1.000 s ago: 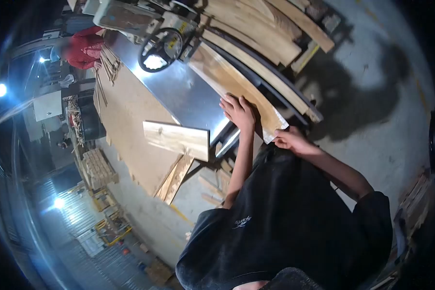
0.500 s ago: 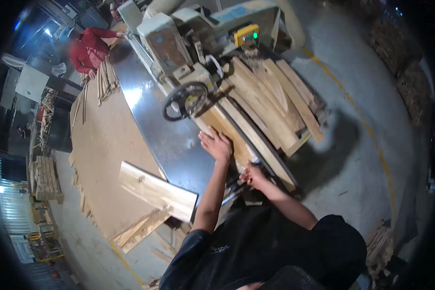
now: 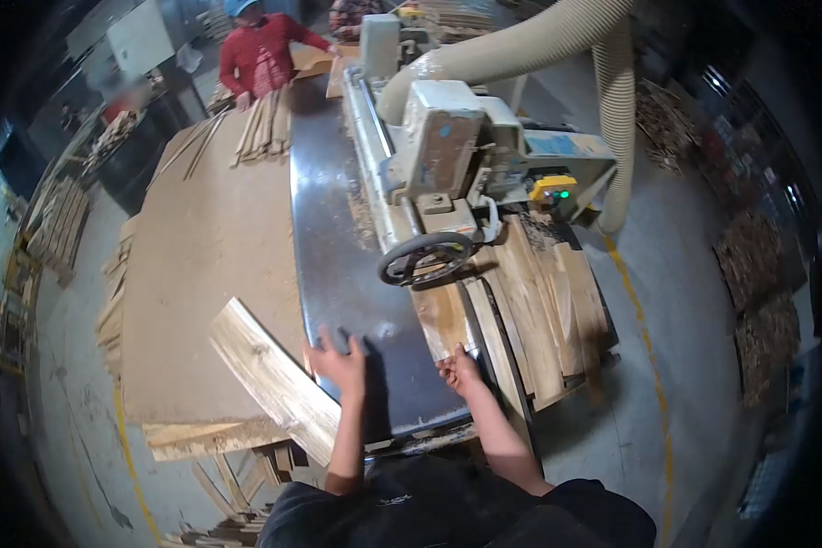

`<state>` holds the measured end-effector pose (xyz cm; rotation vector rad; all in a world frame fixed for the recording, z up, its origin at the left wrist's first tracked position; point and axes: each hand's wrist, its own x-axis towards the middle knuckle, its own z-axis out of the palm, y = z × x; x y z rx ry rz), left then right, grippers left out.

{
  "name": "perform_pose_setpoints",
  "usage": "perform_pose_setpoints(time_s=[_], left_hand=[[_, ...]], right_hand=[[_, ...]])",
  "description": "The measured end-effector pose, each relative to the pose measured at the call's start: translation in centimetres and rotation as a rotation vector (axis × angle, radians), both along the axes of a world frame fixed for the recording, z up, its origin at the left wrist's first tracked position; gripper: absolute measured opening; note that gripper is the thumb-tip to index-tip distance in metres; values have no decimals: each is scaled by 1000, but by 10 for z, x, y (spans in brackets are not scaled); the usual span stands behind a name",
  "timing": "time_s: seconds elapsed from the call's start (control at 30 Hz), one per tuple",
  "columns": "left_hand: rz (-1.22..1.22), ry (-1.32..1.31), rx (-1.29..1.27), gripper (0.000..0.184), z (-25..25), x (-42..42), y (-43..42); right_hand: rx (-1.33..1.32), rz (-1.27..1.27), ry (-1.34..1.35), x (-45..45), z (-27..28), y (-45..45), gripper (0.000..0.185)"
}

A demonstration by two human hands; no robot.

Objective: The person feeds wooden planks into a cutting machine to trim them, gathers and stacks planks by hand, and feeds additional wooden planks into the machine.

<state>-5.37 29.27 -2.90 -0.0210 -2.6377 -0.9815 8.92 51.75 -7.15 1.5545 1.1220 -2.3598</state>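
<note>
A wooden board (image 3: 440, 315) lies on the machine's metal table (image 3: 388, 365), along the guide, its far end running beneath the black handwheel (image 3: 426, 259). My right hand (image 3: 461, 371) is closed on the board's near end, fingers curled at its edge. Over the metal table, left of that board, my left hand (image 3: 340, 365) is open with fingers spread, holding nothing. Nearest to it is a loose pale plank (image 3: 269, 374) lying slanted across the edge between the brown panel and the metal.
Several planks (image 3: 525, 301) are stacked right of the guide. The woodworking machine (image 3: 447, 137) carries a yellow switch box (image 3: 553, 189) and a thick hose (image 3: 521, 41). A person in red (image 3: 263, 55) stands at the far end by thin strips (image 3: 263, 126) on the brown panel (image 3: 215, 228).
My left hand has left the board and moved left over the metal table, fingers spreading. The board has slid farther forward, with my right hand at its near end. The view has turned.
</note>
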Motion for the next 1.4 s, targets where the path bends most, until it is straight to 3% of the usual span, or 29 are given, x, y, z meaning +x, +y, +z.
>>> perform_pose_setpoints(time_s=[0.07, 0.1, 0.17, 0.2, 0.23, 0.27, 0.3, 0.33, 0.37, 0.43, 0.57, 0.67, 0.7, 0.73, 0.77, 0.83, 0.87, 0.9, 0.97, 1.03, 1.1, 1.17, 1.23, 1.27, 1.3, 1.37, 1.4], left_hand=[[356, -215, -248, 94, 16, 14, -48], [400, -371, -289, 110, 23, 23, -71], [471, -521, -137, 117, 7, 34, -109], [432, -478, -167, 118, -17, 38, -117], [403, -448, -200, 119, -36, 41, -129], [338, -499, -116, 117, -28, 44, -129], [361, -485, -54, 121, -11, 46, -125], [467, -534, -44, 126, -37, 38, -129], [561, -599, -132, 130, -14, 38, -125], [526, -616, -95, 128, -8, 46, -134], [434, -685, -95, 124, 26, 77, -135], [235, -630, 122, 116, 45, 126, -115], [53, -535, 420, 108, 13, 136, -119], [-70, -579, 810, 100, 20, 149, -108], [-182, -635, 1199, 93, 27, 168, -100], [-358, -903, 1547, 85, 35, 198, -102], [-531, -795, 1770, 86, 58, 213, -79], [-606, -677, 1793, 94, 61, 222, -66], [-594, -786, 1965, 101, 70, 239, -52], [-672, -883, 1996, 105, 63, 250, -44], [-561, -909, 1998, 98, 72, 266, -23], [-749, -927, 1983, 91, 22, 261, -19], [-334, -1092, 1141, 102, 34, 263, -10], [-197, -639, 699, 94, 43, 271, 18], [-135, -567, 165, 99, 49, 273, 27], [-158, -546, -119, 100, 59, 276, 43], [-197, -376, -129, 95, 29, 274, 46]], right_hand=[[-12, -6, 21, -18, -8, 6, 55], [-24, -14, 40, -24, -11, 9, 56], [-91, -17, 110, -36, -15, 19, 54], [-68, -35, 240, -39, -39, 25, 49], [-128, -143, 194, -48, -41, 30, 44], [-144, -186, 291, -47, -28, 29, 45], [-154, -73, 446, -40, -31, 31, 41], [-35, -49, 405, -36, -29, 25, 40], [93, -27, 383, -31, -21, 13, 39], [354, 141, 340, -1, -1, -14, 38], [544, 322, 435, 77, -6, -50, 32], [456, 440, 411, 125, 13, -78, 31], [455, 522, 410, 141, 22, -90, 34], [493, 646, 503, 152, 23, -97, 39], [390, 704, 538, 165, 58, -105, 45], [389, 723, 725, 187, 108, -120, 52], [393, 780, 742, 197, 121, -119, 53], [397, 841, 761, 206, 134, -119, 56], [576, 919, 724, 224, 161, -119, 64], [897, 957, 702, 245, 148, -119, 65], [978, 909, 635, 264, 127, -117, 67], [1064, 852, 563, 278, 126, -110, 68], [552, 874, 700, 290, 140, -101, 70], [293, 1019, 434, 295, 139, -96, 61], [291, 1009, 432, 298, 129, -100, 61], [-27, 411, 382, 301, 96, -113, 55], [-109, 315, 371, 298, 86, -109, 52]])
